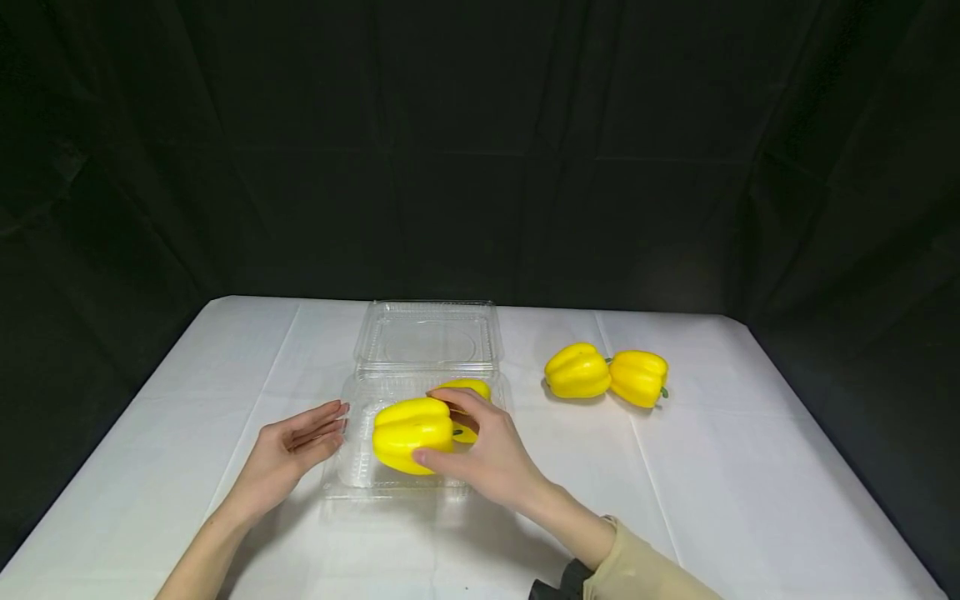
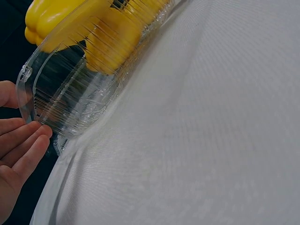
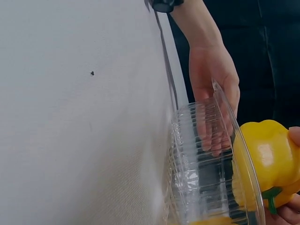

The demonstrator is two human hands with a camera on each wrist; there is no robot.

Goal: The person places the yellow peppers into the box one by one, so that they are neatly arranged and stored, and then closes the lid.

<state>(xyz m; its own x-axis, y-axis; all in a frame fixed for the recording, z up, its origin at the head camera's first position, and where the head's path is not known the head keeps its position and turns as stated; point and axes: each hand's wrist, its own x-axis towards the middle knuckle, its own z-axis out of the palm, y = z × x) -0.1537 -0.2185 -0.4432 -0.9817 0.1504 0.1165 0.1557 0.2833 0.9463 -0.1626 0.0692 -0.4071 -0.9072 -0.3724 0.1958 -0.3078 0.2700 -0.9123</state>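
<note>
My right hand [image 1: 491, 454] holds a yellow bell pepper [image 1: 408, 433] over the base of a clear plastic clamshell container [image 1: 360, 462], thumb on the near side and fingers on the far side. The pepper's green stem [image 3: 272, 197] points toward the palm. More yellow pepper [image 2: 112, 42] shows through the container wall, on the right side of the base, partly hidden by the right hand in the head view. At the container's left side is my left hand [image 1: 292, 450], its extended fingertips [image 2: 42, 129] right at the wall and the thumb by the rim.
The container's lid [image 1: 427, 337] lies open toward the back. Two more yellow bell peppers, a left one [image 1: 577, 371] and a right one [image 1: 637, 377], lie side by side on the white-covered table [image 1: 720, 467]. A black curtain [image 1: 480, 167] hangs behind the table.
</note>
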